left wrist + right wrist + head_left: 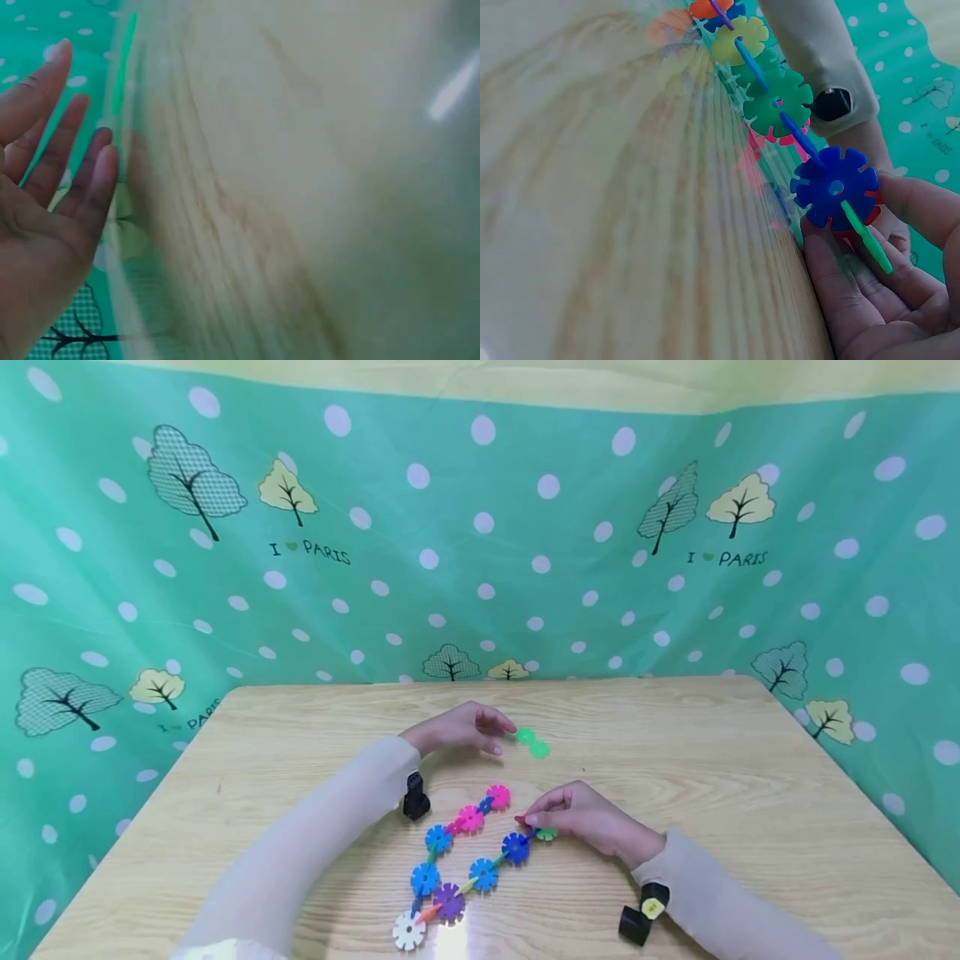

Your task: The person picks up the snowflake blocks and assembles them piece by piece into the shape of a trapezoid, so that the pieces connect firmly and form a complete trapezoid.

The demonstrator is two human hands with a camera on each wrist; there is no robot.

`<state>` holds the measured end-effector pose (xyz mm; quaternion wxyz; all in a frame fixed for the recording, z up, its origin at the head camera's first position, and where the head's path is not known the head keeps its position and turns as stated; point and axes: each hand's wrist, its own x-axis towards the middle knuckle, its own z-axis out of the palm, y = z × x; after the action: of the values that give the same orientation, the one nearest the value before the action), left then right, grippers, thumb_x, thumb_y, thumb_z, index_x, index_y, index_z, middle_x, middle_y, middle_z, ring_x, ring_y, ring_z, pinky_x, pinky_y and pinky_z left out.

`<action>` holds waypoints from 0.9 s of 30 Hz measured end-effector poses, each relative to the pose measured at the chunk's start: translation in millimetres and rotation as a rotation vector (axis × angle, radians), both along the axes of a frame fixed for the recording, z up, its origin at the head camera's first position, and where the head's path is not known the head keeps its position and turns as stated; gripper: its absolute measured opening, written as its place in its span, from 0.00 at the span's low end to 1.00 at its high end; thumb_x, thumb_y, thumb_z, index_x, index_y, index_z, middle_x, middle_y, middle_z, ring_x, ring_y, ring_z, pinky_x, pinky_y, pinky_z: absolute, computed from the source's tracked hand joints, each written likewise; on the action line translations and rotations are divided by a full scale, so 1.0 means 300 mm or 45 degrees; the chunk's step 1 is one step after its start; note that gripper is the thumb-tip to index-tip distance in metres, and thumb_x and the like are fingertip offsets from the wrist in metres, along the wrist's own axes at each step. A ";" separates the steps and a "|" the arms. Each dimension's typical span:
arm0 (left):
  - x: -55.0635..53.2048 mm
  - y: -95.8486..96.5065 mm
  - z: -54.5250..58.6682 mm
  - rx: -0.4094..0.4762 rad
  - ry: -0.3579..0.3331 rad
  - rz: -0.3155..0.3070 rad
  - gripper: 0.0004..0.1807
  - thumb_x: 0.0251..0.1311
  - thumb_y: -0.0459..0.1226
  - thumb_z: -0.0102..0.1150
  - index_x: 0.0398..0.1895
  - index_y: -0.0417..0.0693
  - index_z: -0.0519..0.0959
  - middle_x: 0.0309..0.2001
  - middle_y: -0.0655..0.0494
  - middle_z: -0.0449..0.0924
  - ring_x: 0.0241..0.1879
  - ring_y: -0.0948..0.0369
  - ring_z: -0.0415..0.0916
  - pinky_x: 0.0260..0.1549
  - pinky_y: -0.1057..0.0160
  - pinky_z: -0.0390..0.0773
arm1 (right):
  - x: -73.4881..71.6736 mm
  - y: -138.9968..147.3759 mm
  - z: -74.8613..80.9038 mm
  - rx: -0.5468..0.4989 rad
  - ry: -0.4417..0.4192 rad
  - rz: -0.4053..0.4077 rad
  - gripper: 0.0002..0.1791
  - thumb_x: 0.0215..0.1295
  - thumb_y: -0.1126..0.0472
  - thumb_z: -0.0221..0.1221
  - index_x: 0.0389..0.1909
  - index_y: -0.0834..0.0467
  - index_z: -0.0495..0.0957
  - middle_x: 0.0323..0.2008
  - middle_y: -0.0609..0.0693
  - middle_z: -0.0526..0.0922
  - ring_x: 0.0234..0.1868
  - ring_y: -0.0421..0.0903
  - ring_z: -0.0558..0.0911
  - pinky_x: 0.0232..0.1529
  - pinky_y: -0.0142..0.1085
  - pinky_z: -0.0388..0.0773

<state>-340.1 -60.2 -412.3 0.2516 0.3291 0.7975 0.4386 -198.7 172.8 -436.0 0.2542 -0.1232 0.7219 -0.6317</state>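
A chain of colourful notched plastic discs (425,879) lies on the table in a V, its two arms meeting near a white disc (408,932). At the end of the right arm, my right hand (588,817) pinches a red disc (521,819) between thumb and fingers. Close by that hand is a green disc (547,834), partly covered by it; the right wrist view has a dark blue disc (836,187) in front of the red one. My left hand (468,728) holds nothing, its fingers loosely bent beside a pair of bright green discs (539,749).
The wooden table (675,735) reaches back to a green dotted curtain (480,585). Black wrist cameras hang at the left wrist (416,797) and right wrist (637,924). A pink disc (498,797) ends the chain's left arm.
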 end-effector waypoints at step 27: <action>-0.042 0.083 -0.054 -0.054 0.216 -0.014 0.21 0.53 0.32 0.65 0.53 0.48 0.79 0.54 0.57 0.79 0.58 0.61 0.72 0.58 0.66 0.69 | 0.001 0.003 0.016 -0.014 -0.011 0.015 0.16 0.60 0.62 0.63 0.42 0.72 0.79 0.40 0.57 0.85 0.41 0.43 0.83 0.38 0.29 0.77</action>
<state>-352.7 -35.3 -428.4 0.1925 0.3639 0.8233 0.3907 -198.4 173.9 -431.3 0.2603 -0.1261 0.7167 -0.6346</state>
